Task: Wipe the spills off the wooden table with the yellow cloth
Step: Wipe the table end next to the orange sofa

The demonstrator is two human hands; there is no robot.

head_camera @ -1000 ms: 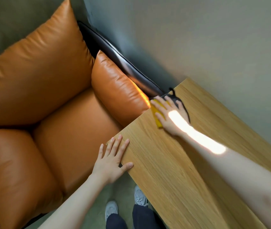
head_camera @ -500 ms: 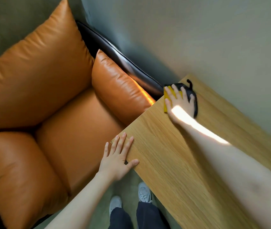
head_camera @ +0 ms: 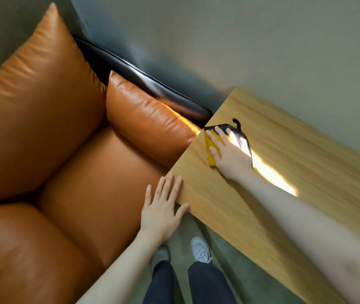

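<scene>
Wood table [head_camera: 284, 163] beside orange sofa [head_camera: 65, 150] | right hand [head_camera: 231, 156] flat, pressing yellow cloth [head_camera: 210, 148] near corner | left hand [head_camera: 163, 209] flat on table edge

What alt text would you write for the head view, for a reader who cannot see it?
A person's right hand presses a yellow cloth flat on a wooden table near its far corner. The left hand rests flat at the table's near corner. An orange sofa stands beside the table.
</scene>
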